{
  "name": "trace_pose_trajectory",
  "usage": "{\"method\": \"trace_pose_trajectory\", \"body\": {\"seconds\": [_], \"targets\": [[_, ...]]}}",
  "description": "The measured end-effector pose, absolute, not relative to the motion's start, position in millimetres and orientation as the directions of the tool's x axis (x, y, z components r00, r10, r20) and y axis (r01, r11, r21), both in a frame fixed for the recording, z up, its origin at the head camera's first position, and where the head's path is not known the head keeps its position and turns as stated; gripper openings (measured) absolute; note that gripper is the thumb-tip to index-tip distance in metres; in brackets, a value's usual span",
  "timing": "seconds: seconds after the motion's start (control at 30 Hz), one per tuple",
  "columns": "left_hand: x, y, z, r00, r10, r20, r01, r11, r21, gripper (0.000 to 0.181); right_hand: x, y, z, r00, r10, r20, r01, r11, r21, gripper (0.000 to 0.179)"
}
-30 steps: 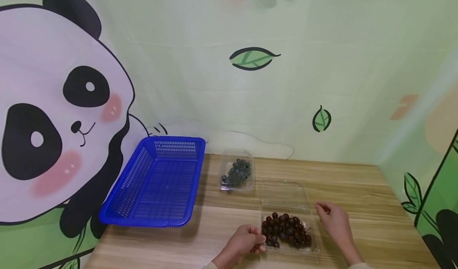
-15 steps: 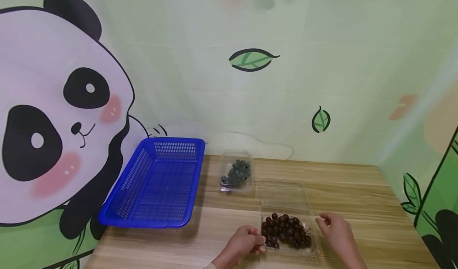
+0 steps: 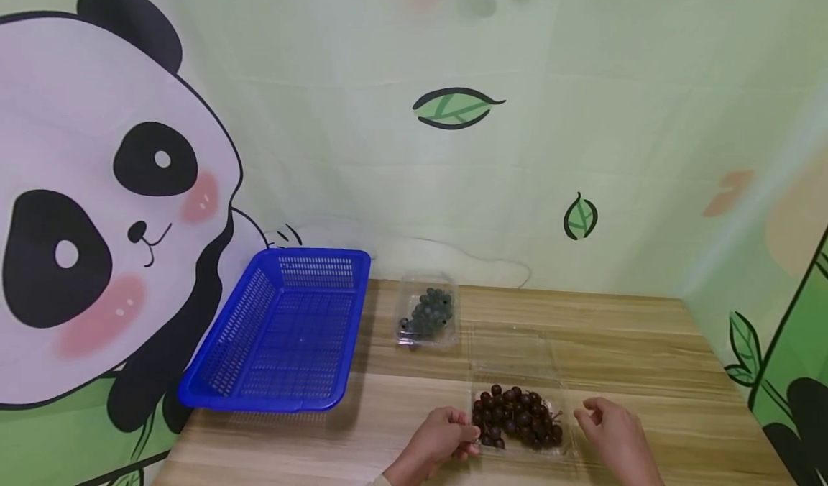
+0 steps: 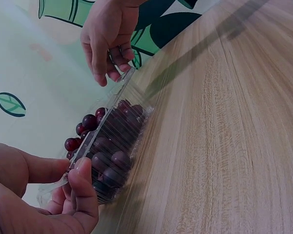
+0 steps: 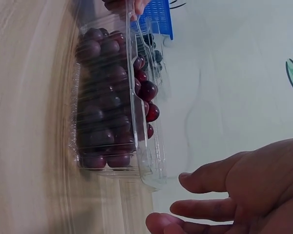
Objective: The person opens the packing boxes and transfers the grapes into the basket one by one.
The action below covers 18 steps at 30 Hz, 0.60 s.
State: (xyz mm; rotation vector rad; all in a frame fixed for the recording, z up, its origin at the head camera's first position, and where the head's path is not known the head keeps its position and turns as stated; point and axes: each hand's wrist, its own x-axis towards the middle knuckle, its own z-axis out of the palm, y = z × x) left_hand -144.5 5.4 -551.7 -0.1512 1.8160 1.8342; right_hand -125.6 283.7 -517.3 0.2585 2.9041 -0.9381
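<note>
A clear plastic clamshell box [image 3: 527,456] sits on the wooden table with its lid [image 3: 511,353] folded back away from me. Inside it lies a heap of dark red grapes [image 3: 517,414]. My left hand [image 3: 443,436] pinches the box's left rim between thumb and fingers, as the left wrist view shows closely [image 4: 63,195]. Just off the box's right side hovers my right hand [image 3: 614,432]. In the right wrist view its fingers [image 5: 205,209] are loosely bent, hold nothing and stand apart from the rim.
To the left stands a blue plastic basket [image 3: 352,342] with slotted walls. A second clear box [image 3: 407,295] of dark bluish grapes [image 3: 433,310] is at the table's back edge, near the wall. Behind hangs a green backdrop [image 3: 362,155] with a printed panda and leaves.
My right hand has drawn back toward me along the box's right side, shifting slightly to the right. The left hand stays on the left rim. Box and grapes look unmoved.
</note>
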Motion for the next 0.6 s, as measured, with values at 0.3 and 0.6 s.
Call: {"method": "trace_pose_trajectory", "body": {"seconds": [0.3,0.6], "targets": [[-144.9,5.5,-554.2,-0.844,0.299,-0.445,-0.446,0.068,0.892,0.013,-118.1,278.7,-521.6,-0.97,0.151,-0.193,0.233,0.813,-0.534,0.034],[-145.8,4.8,-556.3,-0.846,0.294,-0.444,-0.44,0.084,0.894,0.012,-112.7,268.4,-529.2,-0.982,0.16,-0.103,0.191,0.83,-0.524,0.031]]}}
